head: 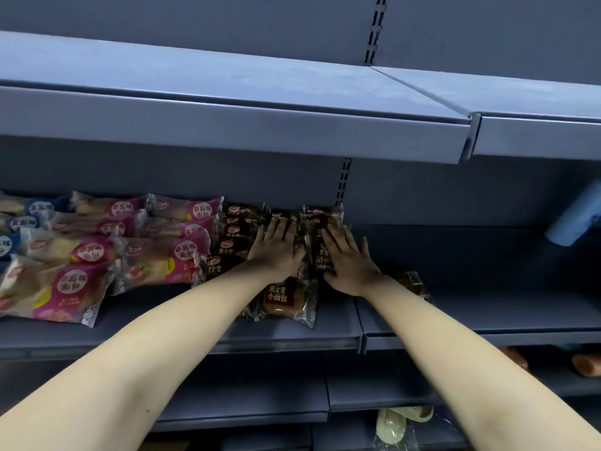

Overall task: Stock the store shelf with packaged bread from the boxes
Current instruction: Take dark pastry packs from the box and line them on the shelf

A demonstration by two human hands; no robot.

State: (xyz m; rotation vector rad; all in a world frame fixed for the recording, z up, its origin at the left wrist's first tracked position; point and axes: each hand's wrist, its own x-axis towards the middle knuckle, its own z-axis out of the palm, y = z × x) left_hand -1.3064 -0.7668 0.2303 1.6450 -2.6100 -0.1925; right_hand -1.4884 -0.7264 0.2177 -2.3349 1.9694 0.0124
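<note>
Left hand: the left hand (276, 255) lies flat with straight fingers, pressing on the brown bread packs (283, 297).
Right hand: the right hand (349, 266) is flat too, on the right row of these packs; it grips nothing.
Bread: the brown packs lie on the shelf (471, 307), just right of the pink bread packs (81, 252).
Risk: the film looks slippery, so a hard push may slide the near pack off the front edge or squash the soft bread.
Surface: smooth grey metal.
Room: the upper shelf (227, 125) hangs close above; the boxes are not in view.
</note>
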